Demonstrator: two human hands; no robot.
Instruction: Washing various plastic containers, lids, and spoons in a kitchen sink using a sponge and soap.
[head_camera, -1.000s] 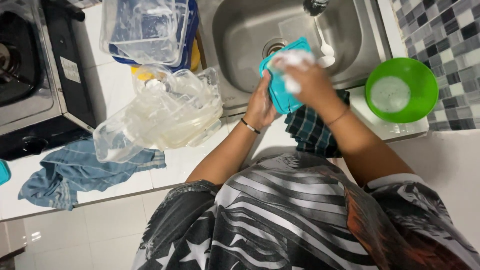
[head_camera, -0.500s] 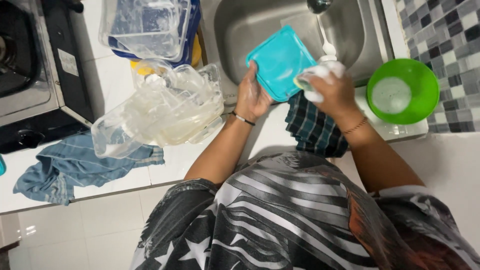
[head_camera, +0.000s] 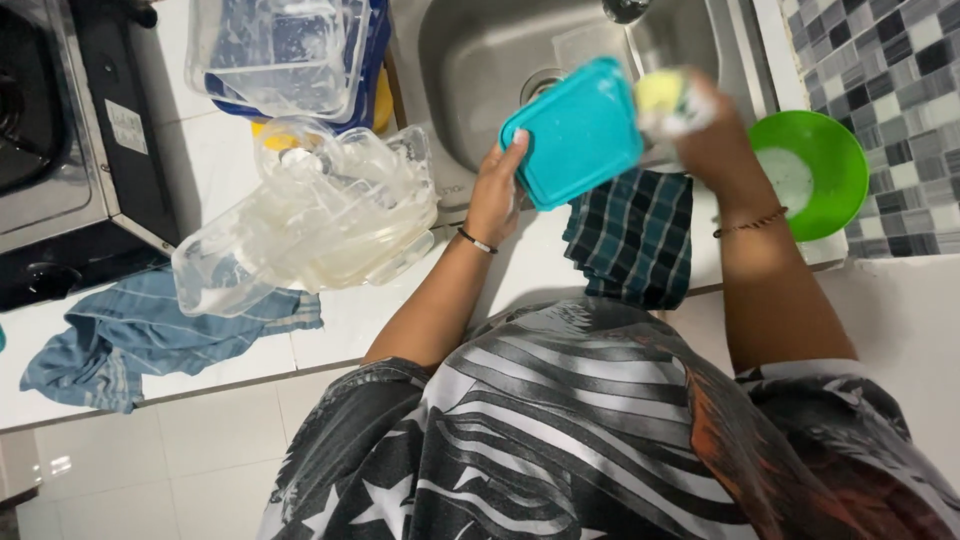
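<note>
Since the earlier frame, the right hand (head_camera: 705, 120) has lifted its soapy sponge (head_camera: 668, 100) off the teal lid (head_camera: 578, 132) to the lid's right edge, fingers clamped around it. Left hand (head_camera: 497, 190) grips the lid's left edge over the sink (head_camera: 480, 60), above the checked cloth (head_camera: 632, 235) on the counter's front edge.

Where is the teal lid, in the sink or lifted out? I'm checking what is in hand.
Lifted: the left hand holds the teal lid tilted above the sink, while the right hand holds a sponge at its edge.

Teal lid (head_camera: 580, 130) matt plastic, sink (head_camera: 480, 60) brushed steel, checked towel (head_camera: 630, 235) woven cloth
</note>
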